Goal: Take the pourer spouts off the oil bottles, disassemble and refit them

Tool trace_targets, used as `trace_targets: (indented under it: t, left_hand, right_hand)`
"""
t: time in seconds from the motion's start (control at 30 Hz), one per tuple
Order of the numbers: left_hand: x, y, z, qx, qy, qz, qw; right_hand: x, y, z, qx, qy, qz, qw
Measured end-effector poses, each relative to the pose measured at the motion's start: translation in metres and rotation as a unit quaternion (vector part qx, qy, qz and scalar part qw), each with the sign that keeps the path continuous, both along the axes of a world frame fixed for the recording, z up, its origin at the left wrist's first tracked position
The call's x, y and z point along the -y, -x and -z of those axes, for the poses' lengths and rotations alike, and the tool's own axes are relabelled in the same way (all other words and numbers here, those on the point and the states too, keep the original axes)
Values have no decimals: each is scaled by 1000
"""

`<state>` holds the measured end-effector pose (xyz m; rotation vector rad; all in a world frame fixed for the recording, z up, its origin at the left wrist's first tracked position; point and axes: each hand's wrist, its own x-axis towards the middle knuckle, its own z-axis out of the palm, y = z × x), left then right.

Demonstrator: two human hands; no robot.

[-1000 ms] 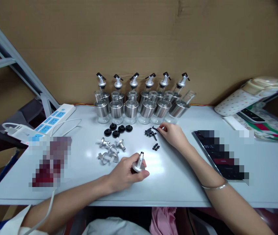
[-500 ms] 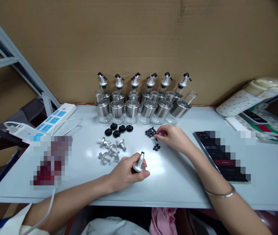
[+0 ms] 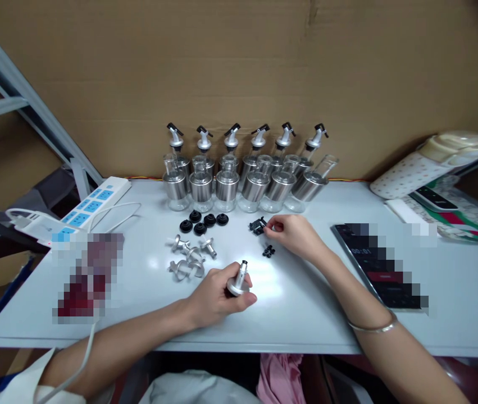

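Pointing upward at the lower centre of the frame, a black-tipped silver metal pourer spout (image 3: 239, 282) sits gripped in the left hand (image 3: 211, 299). The right hand (image 3: 296, 237), fingertips drawn close together, is at the small black plastic levers (image 3: 256, 226) near mid-frame; I can't tell whether it holds one. Steel-sleeved glass bottles (image 3: 227, 187) stand upper centre.

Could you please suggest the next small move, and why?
Perhaps the right hand should lift one of the black levers: it is right by them, and the pourer spout in the left hand shows no lever, unlike those on the rear bottles.
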<state>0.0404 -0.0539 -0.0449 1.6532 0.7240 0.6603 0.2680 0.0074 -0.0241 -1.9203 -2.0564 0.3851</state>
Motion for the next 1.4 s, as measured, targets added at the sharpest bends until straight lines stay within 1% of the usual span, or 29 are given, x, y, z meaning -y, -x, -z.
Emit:
trace_targets:
  t: [0.1,0.23,0.33,0.4,0.43,0.5,0.57,0.6,0.67,0.73,0.8,0.9,1.03,1.13,1.17,1.23,1.3,1.33,1.4]
  left_hand:
    - [0,-1,0,-2,0,-1,1000]
    - [0,-1,1,-5,6,2,1000]
    - [1,0,1,2,9,2,1000]
    - [1,0,1,6,12,4,1000]
    - [1,0,1,7,14,4,1000]
    - [1,1,1,8,20,2,1000]
    - [0,2,2,13,26,1,1000]
    - [-1,3,2,16,27,1,999]
    - [-2,3,4,23,28,3,999]
    - [-3,3,7,28,31,7,999]
    - [-3,3,9,38,38,15,998]
    - [-4,2,8,40,36,22,998]
    - [-2,1,7,-8,2,30,1000]
    - [-1,1,10,-33,-38,35,998]
    - [0,2,11,-34,-50,36,998]
    - [1,2,13,-30,-63,36,997]
    - [1,2,12,-26,-60,31,997]
    - [1,2,10,-27,-56,27,998]
    - [1,1,7,-30,-49,22,998]
  right_hand:
    - [-7,2,3,-33,2,17,999]
    - [-14,2,8,-11,-2,25,1000]
    - [-14,-3,6,-15,-36,38,999]
    - [-10,-5,1,-43,-71,41,996]
    - [-6,-5,-3,-68,-85,30,994]
    - [5,1,-11,-142,-94,-28,985]
    - [18,12,-19,-222,-67,-129,964]
    - [24,19,-21,-243,-46,-182,952]
    - [34,30,-24,-258,-20,-266,928]
    - [39,38,-25,-261,-10,-312,914]
    - [41,41,-24,-269,1,-328,906]
    - [42,42,-22,-286,33,-337,896]
    - [45,45,-20,-320,79,-324,887]
    - [40,39,-18,-387,133,-275,870]
    - [37,34,-19,-413,135,-249,865]
    - [29,20,-21,-455,113,-193,862]
    - [21,3,-25,-463,96,-150,868]
    - [18,-6,-27,-448,100,-140,877]
    - [14,-19,-29,-396,126,-141,899]
